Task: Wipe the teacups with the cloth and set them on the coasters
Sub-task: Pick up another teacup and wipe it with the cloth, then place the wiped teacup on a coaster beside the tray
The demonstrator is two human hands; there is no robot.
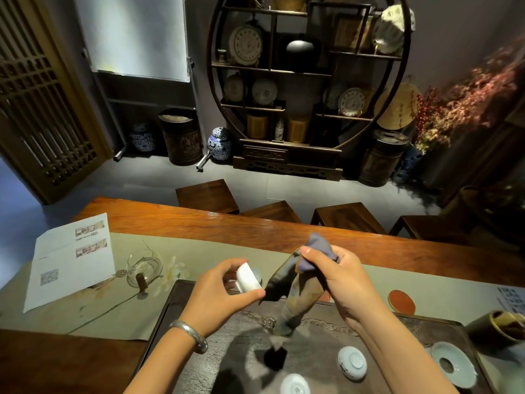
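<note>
Head view: the left hand (220,288) has its grip closed around a white teacup (248,277), held above the dark tea tray (227,365). The right hand (331,275) grips a bunched grey-brown cloth (301,282) just beside it. Two upturned teacups (352,363) lie on the tray; a red coaster (402,301) sits on the bench.

— Was any writing legible on the tea table?
— None. The printed sheet (71,260) carried small photos, a QR-like square and lines too blurred to read; a paper (511,301) at the right edge bore dark characters, also illegible.
</note>
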